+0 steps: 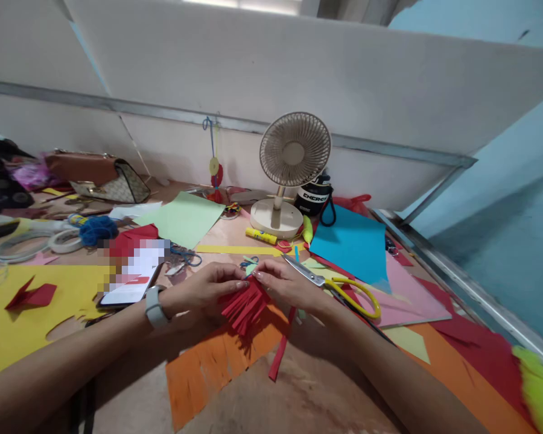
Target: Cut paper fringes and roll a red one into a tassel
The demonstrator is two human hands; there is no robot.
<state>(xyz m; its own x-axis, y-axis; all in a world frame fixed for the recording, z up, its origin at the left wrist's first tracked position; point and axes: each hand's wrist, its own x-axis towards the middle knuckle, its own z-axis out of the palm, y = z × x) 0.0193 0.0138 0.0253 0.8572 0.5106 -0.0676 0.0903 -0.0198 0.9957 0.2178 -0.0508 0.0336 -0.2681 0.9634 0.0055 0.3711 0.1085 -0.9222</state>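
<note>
Both my hands meet at the middle of the table over a piece of red fringed paper [247, 307]. My left hand [206, 289], with a white watch on the wrist, pinches the top edge of the paper from the left. From the right, my right hand [289, 286] grips the same edge with its fingertips. The cut strips hang down toward me. Under it lies an orange fringed sheet [217, 361], and a loose red strip [280, 352] lies beside it.
Yellow-handled scissors [339, 286] lie just right of my right hand. A phone [133, 280] lies to the left on yellow paper [18, 319]. A desk fan [287, 172], glue stick [261, 235], blue sheet [350, 244], green sheet [185, 217], tape rolls and a handbag [102, 175] stand farther back.
</note>
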